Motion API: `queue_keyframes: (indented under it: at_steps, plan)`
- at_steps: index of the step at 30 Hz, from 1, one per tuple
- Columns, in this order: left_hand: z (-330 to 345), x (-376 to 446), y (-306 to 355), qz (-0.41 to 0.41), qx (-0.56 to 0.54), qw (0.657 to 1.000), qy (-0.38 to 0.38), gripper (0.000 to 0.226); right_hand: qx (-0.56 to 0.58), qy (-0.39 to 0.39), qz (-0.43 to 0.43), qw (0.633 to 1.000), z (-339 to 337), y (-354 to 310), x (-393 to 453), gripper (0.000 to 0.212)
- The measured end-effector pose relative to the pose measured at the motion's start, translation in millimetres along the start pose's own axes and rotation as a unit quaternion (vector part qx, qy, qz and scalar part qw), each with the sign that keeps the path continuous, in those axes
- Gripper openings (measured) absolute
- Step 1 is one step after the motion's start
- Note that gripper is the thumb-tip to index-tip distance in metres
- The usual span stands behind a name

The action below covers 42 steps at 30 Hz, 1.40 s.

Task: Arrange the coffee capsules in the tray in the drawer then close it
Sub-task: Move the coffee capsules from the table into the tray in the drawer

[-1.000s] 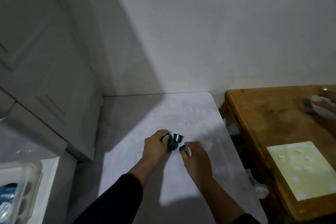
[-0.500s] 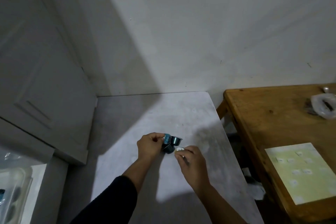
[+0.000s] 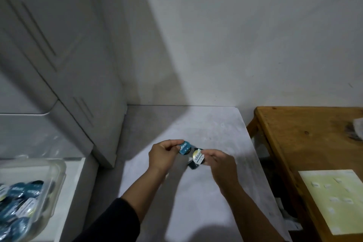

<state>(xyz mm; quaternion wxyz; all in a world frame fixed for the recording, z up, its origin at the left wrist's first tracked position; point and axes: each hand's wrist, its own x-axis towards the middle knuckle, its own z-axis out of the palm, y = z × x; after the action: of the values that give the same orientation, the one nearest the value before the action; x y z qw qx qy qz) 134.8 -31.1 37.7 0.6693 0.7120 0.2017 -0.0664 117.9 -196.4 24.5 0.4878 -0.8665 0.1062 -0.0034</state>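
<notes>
2 hands over the grey counter (image 3: 206, 192), each closed on a capsule. Left hand (image 3: 163, 155) pinches a blue-lidded capsule (image 3: 184, 148) between thumb and fingertips, lid facing the camera (print reads roughly "EXCELSO"). Right hand (image 3: 220, 163) pinches a white-lidded capsule (image 3: 198, 158) the same way, lid also facing up toward the camera. The 2 capsules sit just beside each other, nearly touching. 1 more dark capsule (image 3: 192, 165) shows below the white lid; cannot tell whether it rests on the counter or is held by the right hand. Left arm has a dark sleeve (image 3: 115, 220); right forearm is bare.

Tray (image 3: 49, 180) is at the far lower left: clear plastic, sitting in a white drawer (image 3: 72, 198) that is open. It already holds a batch of capsules (image 3: 21, 202), mostly blue lids, a few white, packed close. Exact count not readable, edge blur. Tray is well apart from both hands.

Grey cabinet (image 3: 64, 76) stands left of the counter. Wooden table (image 3: 306, 143) is to the right, with a pale yellow sheet (image 3: 334, 198) lying on it.
</notes>
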Motion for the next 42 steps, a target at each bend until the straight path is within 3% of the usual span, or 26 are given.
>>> queue_keyframes:
  at_steps: [3, 5, 12, 19, 25, 30, 33, 42]
  plan:
    - [-26, -19, 17, 0.016, -0.051, 0.998, -0.022, 0.031, 0.162, -0.033, 0.041, 0.985, -1, -37, -6, 0.017]
    - [-50, -34, 30, 0.027, -0.073, 0.997, -0.022, 0.025, 0.205, -0.078, 0.055, 0.974, 0, -63, -12, 0.018]
    - [-160, -87, 53, 0.053, -0.048, 0.997, -0.029, 0.024, 0.223, -0.211, 0.012, 0.952, 25, -148, -48, 0.023]
    - [-299, -113, 40, 0.031, 0.010, 0.999, -0.017, 0.024, 0.202, -0.320, -0.004, 0.926, 121, -207, -118, 0.028]
    - [-411, -88, 9, 0.005, 0.059, 0.997, 0.048, 0.029, 0.178, -0.301, 0.045, 0.936, 226, -239, -164, 0.021]
    - [-466, -47, -6, -0.016, 0.068, 0.994, 0.084, 0.027, 0.133, -0.230, 0.084, 0.960, 304, -247, -161, 0.018]
    - [-478, -29, -10, -0.036, 0.085, 0.992, 0.081, 0.018, 0.072, -0.200, 0.093, 0.973, 336, -243, -154, 0.015]
    - [-473, -1, -22, -0.057, 0.130, 0.988, 0.052, 0.018, 0.053, -0.138, 0.111, 0.983, 368, -240, -145, 0.021]
